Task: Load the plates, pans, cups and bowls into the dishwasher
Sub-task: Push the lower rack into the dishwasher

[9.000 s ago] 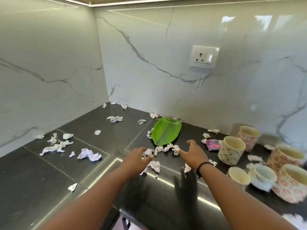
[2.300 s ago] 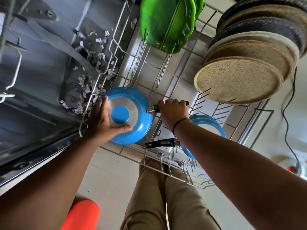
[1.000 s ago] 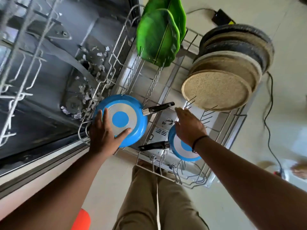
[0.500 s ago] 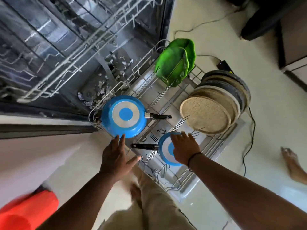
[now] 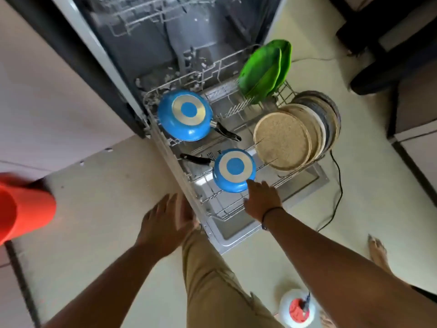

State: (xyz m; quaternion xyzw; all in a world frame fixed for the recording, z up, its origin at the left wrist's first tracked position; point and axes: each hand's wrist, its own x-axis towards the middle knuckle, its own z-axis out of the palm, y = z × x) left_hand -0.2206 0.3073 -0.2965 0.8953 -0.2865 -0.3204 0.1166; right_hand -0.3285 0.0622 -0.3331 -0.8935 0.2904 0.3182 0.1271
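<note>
The dishwasher's lower wire rack (image 5: pixel 214 215) is pulled out over the open door. A large blue pan (image 5: pixel 184 114) stands bottom-out at its back left, and a smaller blue pan (image 5: pixel 234 169) stands in the front row. Green leaf-shaped plates (image 5: pixel 264 72) stand at the back right, with a row of round beige and dark plates (image 5: pixel 295 136) beside them. My right hand (image 5: pixel 262 201) hovers open just below the small pan, fingertips close to its rim. My left hand (image 5: pixel 165 223) is open and blurred, left of the rack's front corner, holding nothing.
The dishwasher tub (image 5: pixel 165 39) holds an upper rack and scraps of paper on its floor. A black cable (image 5: pixel 338 185) runs along the floor to the right. An orange object (image 5: pixel 23 209) stands at the left, a white and red container (image 5: pixel 298 308) by my feet.
Both hands have drawn back from the pans toward me, and the view has pulled up and away from the rack. The pans stay standing in the rack.
</note>
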